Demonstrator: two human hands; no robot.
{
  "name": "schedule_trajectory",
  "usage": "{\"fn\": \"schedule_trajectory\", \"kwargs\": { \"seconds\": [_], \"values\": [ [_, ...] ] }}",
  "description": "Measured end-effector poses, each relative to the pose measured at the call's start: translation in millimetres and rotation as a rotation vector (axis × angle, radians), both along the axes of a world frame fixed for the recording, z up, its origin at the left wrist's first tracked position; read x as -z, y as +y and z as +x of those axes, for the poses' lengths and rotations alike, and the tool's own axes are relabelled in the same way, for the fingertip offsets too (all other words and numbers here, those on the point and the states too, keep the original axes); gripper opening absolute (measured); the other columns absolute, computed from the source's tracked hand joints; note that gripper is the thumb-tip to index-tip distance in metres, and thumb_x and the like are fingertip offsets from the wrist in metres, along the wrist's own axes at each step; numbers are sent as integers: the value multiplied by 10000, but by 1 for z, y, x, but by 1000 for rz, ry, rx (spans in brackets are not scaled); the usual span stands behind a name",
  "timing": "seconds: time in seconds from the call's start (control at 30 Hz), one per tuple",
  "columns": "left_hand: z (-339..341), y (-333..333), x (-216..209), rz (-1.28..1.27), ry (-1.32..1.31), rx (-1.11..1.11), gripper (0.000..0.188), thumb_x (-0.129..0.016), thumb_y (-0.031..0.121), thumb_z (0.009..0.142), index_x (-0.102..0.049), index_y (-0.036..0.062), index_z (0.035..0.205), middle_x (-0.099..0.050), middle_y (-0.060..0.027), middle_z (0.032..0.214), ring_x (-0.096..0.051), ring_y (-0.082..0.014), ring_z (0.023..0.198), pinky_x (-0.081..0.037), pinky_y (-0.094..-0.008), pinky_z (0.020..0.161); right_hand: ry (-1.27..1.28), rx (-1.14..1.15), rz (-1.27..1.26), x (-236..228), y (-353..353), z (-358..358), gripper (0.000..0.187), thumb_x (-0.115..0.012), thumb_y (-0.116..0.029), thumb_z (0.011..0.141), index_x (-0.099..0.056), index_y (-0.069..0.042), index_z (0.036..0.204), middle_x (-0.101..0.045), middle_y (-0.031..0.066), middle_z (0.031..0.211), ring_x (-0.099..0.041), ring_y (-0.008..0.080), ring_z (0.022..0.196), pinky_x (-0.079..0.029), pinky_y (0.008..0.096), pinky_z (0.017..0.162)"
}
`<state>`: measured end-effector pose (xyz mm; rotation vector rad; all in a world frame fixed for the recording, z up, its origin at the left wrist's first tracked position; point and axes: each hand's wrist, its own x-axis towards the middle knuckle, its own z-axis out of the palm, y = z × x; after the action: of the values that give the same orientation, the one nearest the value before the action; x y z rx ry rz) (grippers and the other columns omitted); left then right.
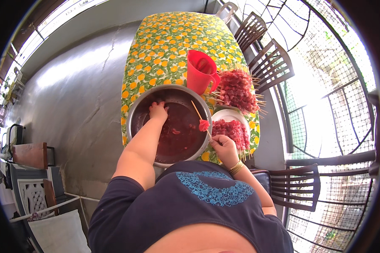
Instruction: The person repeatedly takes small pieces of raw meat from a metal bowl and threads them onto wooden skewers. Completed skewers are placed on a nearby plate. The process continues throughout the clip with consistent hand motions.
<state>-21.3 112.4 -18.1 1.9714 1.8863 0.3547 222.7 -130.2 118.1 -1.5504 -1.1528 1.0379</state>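
A large metal bowl (134, 113) of dark red marinade with meat pieces stands at the near end of the table. My left hand (158, 111) reaches into it, fingers curled at the far left of the liquid; whether it grips a piece I cannot tell. My right hand (223, 147) holds a wooden skewer (197, 111) slanting over the bowl, one red meat cube (204, 125) threaded on it. Beside that hand, a white plate (230, 114) carries several filled skewers.
A red plastic jug (199, 71) stands behind the bowl, and a big heap of finished meat skewers (237, 90) lies right of it. The table wears a yellow-fruit cloth (173, 38). Wooden chairs (271, 65) line the right side; grey floor lies left.
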Motion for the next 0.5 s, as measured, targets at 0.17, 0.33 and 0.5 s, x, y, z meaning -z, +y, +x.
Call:
{"fn": "schedule_trajectory", "kwargs": {
  "seconds": [0.17,0.33,0.5],
  "values": [
    [65,-39,-7,-117,137,281,593,-782,403,792,-598,223,1327,-492,-158,1372,-491,-402,1250,-465,-548,1002,-54,2,1,-4,-2,-3,131,-690,-98,922,-694,33,932,-659,28,767,-581,87,711,-490,260,668],
    [88,-95,0,-263,6,568,443,-536,111,909,-604,193,1339,-605,-223,1296,-594,-396,1190,-478,-446,1010,71,28,-66,0,-5,-5,111,-682,-87,931,-689,24,937,-644,-9,770,-549,55,682,-461,230,625],
    [44,-91,1,-490,13,738,406,-554,26,893,-666,163,1259,-708,-175,1117,-672,-357,1073,-518,-441,917,38,11,-35,-4,-5,-10,104,-686,-78,927,-691,25,935,-648,-3,767,-556,58,700,-467,235,640]
  ]
}}
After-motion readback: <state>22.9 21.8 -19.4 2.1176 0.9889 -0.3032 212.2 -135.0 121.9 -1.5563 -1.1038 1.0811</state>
